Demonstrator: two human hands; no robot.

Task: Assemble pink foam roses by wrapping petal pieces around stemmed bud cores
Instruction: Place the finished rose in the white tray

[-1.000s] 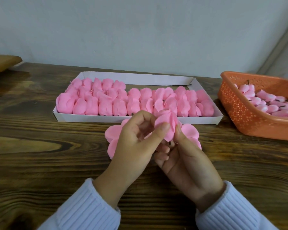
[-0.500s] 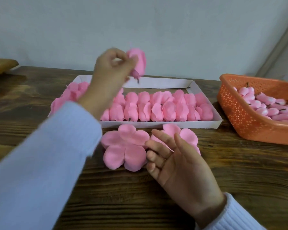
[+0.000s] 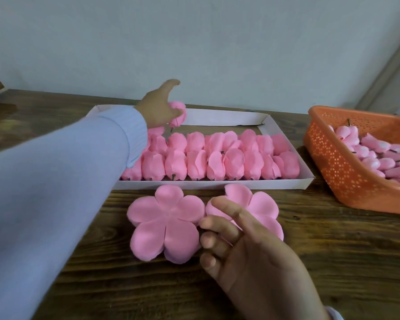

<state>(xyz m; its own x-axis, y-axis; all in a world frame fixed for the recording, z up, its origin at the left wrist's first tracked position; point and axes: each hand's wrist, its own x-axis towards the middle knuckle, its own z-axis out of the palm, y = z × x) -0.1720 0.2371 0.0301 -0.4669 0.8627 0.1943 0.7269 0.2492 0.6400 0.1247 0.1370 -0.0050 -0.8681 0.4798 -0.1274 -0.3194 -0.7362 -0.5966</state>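
The finished rose point(image 3: 177, 112) is hanging stem-down in the left hand point(image 3: 158, 109), whose thumb and fingers are curling round its head while one finger is sticking out straight. It is sitting above the far left part of the white tray point(image 3: 213, 184), over the bare strip that is running along the tray's back wall. In front of that strip, two rows of roses point(image 3: 217, 158) are filling the tray side to side, the near row pressing against the front rim. Just outside that rim, a flat five-lobed petal piece point(image 3: 165, 225) is lying on the tabletop point(image 3: 332, 262), its edge touching a second petal piece point(image 3: 261, 206) to its right. The right hand point(image 3: 252, 255) is hovering open over that second piece with fingers relaxed and spread; whether they are touching it I cannot tell. Bare wood is stretching out on the near side of both pieces. At the right edge, an orange basket point(image 3: 337, 167) is holding stemmed bud cores point(image 3: 374, 155), standing just beside the tray's corner.
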